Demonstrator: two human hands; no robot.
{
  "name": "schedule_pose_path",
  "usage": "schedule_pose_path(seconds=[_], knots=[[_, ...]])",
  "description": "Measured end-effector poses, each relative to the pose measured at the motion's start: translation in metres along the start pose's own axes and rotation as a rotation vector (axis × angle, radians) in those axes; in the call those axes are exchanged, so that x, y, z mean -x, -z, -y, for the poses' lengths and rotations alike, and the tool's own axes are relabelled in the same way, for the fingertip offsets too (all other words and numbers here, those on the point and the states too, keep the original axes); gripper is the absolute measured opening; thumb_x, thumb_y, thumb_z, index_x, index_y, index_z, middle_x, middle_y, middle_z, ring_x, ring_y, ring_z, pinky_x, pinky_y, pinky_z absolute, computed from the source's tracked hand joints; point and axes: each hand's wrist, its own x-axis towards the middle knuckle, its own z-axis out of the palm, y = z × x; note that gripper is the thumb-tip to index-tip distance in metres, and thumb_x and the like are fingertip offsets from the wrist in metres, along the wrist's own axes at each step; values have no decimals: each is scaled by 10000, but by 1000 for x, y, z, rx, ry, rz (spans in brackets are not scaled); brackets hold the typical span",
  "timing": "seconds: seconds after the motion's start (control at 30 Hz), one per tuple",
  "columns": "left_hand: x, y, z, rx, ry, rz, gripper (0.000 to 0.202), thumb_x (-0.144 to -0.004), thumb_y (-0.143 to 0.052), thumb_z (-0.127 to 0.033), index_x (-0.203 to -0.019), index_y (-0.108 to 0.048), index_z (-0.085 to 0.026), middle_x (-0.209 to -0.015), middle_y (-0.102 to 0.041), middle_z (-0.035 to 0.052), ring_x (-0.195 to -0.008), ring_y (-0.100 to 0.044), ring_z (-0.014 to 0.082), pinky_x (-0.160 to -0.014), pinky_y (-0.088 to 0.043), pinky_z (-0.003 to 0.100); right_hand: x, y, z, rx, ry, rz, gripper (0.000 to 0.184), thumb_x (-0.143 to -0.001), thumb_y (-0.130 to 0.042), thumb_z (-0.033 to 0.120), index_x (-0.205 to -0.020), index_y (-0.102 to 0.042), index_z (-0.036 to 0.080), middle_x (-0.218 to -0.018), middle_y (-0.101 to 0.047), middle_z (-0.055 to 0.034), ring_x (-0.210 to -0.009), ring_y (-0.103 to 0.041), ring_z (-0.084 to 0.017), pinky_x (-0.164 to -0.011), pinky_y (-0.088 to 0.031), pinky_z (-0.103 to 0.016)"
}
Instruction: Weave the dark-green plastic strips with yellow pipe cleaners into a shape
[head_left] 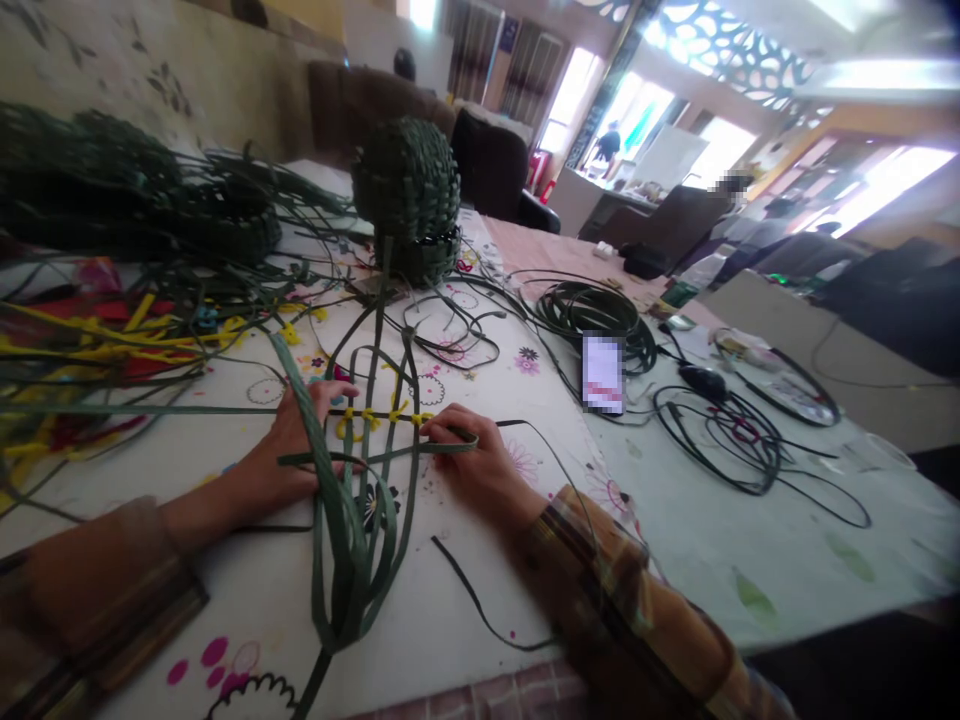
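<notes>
Flat green woven-look strips cross on the table before me, forming an open frame point(365, 520) whose lengthwise strips bow up and come together near the table's front. Yellow ties point(397, 412) sit in a row where they cross a sideways strip. My left hand point(296, 440) lies at the frame's left side, partly hidden behind the strips. Its upper fingers stretch out over the table, apart from the thumb. At the right side, my right hand point(476, 460) has its fingers pinched on a thin green strip point(450, 447) that loops back over them.
A dark green woven basket point(409, 185) stands at the back. More green weaving point(135, 200) and yellow ties point(135, 325) lie left. On the right are coiled strips point(592, 310), a phone point(602, 375), a black mouse-like object point(703, 380) and a loose coil point(720, 440). Chairs stand behind.
</notes>
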Motion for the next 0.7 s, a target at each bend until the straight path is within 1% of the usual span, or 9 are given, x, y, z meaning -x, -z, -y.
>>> schedule_pose_path(seconds=[0.07,0.17,0.27,0.37,0.43,0.5,0.6,0.7], knots=[[-1,-2,-1,-15,-10,-1,640,-796,-671,-449,-1314,-430,-160,-1288,-518,164,-1225,-462,364,-1112,-298,562,0,0,2,-63,-56,-11,237,-872,-649,366,-774,-702,156,-834,-596,-15,-511,-517,-61,-487,-396,-232],[-2,-1,-2,-4,-9,-4,630,-813,-647,-443,-1311,-404,-142,-1285,-515,165,-1227,-467,356,-1137,-244,599,0,-1,7,-90,-127,-25,249,-862,-653,384,-784,-699,152,-724,-588,-3,-505,-508,-70,-464,-361,-219],[-1,2,-3,26,0,18,622,-818,-651,-459,-1302,-404,-157,-1303,-520,151,-1255,-465,350,-1155,-234,590,0,-2,8,-108,-170,-34,255,-858,-647,395,-793,-695,153,-626,-568,11,-494,-498,-78,-450,-328,-212],[0,4,-2,47,-7,49,625,-812,-682,-434,-1300,-395,-169,-1316,-531,138,-1283,-470,332,-1198,-159,577,0,-2,7,-107,-173,-42,257,-853,-646,397,-789,-691,153,-582,-555,18,-481,-488,-79,-447,-318,-210],[-1,4,-1,53,3,44,642,-795,-711,-417,-1296,-392,-174,-1309,-541,132,-1294,-469,328,-1209,-134,572,0,-2,7,-82,-159,-38,249,-854,-646,390,-794,-694,153,-574,-548,23,-479,-489,-79,-449,-323,-209],[-1,3,1,53,17,26,666,-770,-738,-424,-1285,-399,-171,-1298,-540,138,-1285,-471,335,-1192,-191,569,0,-2,7,-61,-134,-27,242,-857,-646,384,-800,-697,154,-615,-560,18,-487,-506,-78,-452,-337,-210],[-1,2,3,50,5,5,687,-772,-734,-448,-1297,-395,-162,-1293,-519,153,-1266,-469,342,-1144,-295,545,-1,-1,5,-61,-93,-19,233,-854,-657,376,-789,-702,157,-752,-592,-1,-510,-537,-74,-455,-367,-215],[1,2,2,64,-33,-20,688,-811,-690,-460,-1345,-364,-173,-1340,-478,156,-1299,-443,340,-1149,-297,527,-1,1,0,-54,-43,-7,212,-867,-658,363,-806,-716,169,-836,-594,-10,-570,-560,-79,-481,-404,-211]])
